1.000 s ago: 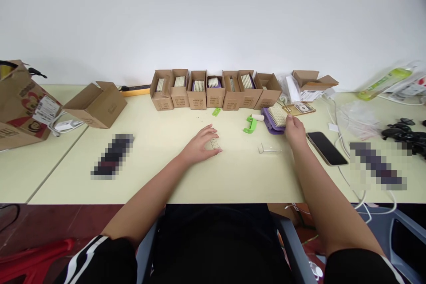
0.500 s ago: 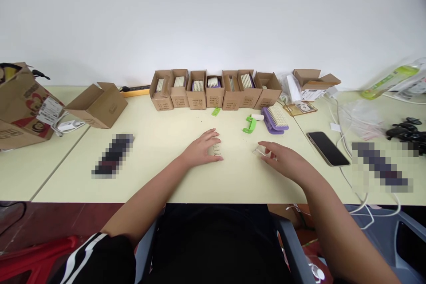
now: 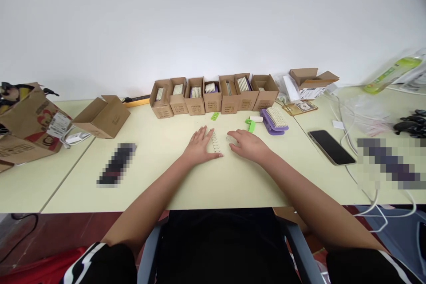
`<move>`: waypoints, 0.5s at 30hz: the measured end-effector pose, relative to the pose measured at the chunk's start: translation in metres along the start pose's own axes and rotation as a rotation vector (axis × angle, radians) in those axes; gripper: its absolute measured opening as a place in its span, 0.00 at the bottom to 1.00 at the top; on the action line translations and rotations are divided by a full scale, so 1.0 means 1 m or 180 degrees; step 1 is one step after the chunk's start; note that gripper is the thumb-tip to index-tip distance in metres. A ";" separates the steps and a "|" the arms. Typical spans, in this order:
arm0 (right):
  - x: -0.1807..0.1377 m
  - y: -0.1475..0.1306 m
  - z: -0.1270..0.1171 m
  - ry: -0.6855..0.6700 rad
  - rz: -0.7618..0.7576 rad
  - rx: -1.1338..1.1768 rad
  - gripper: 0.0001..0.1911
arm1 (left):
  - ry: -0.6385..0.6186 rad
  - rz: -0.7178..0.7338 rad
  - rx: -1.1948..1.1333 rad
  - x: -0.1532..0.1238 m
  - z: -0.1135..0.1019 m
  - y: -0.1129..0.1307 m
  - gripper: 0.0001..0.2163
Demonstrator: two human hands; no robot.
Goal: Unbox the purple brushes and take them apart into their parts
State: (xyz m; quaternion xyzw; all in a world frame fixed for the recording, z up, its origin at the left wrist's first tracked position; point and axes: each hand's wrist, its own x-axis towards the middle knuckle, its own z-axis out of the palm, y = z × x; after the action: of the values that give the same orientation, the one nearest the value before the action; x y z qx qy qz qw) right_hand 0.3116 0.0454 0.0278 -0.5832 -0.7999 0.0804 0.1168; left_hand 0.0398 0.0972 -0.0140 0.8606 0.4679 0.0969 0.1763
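Spring [image 3: 216,143] lies inside curved left hand [image 3: 198,147], grip I cannot tell; right of spring, right hand [image 3: 249,145] grasps clear tube [image 3: 229,140] — step seems pairing them, next needing gentle alignment.

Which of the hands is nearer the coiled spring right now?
Left. The left hand is spread right beside the coiled spring, on its left; the right hand is to the spring's right, across a small visible gap.

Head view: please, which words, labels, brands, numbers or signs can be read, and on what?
No text is readable.
Large carton and its white label: too blurred.
Row of small boxes: too small.
Open left box: printing too small.
Bottle label: too blurred.
Right box, printed label: too small.
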 end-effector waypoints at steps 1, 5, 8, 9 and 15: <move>0.007 0.003 0.003 0.0056 0.0028 -0.0040 0.25 | -0.0064 -0.0006 0.0027 0.009 -0.003 -0.003 0.62; 0.028 0.014 0.014 0.0390 0.0308 -0.0238 0.27 | -0.0210 -0.0011 0.0049 0.050 -0.012 -0.012 0.66; 0.035 0.025 0.024 0.0656 0.0533 -0.0322 0.28 | -0.0182 0.0044 0.0008 0.077 -0.009 -0.009 0.67; 0.036 0.030 0.028 0.0710 0.0602 -0.0327 0.29 | -0.0150 0.0075 0.0011 0.083 -0.006 -0.007 0.67; 0.041 0.050 0.038 0.0876 0.1022 -0.0352 0.36 | 0.0044 0.0380 -0.0058 0.105 0.016 0.015 0.58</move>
State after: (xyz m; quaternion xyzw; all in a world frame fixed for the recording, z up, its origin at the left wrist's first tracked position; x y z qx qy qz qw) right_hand 0.3346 0.1005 -0.0180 -0.7141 -0.6764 -0.0263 0.1784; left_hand 0.1134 0.1746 -0.0223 0.8847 0.4160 0.1175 0.1748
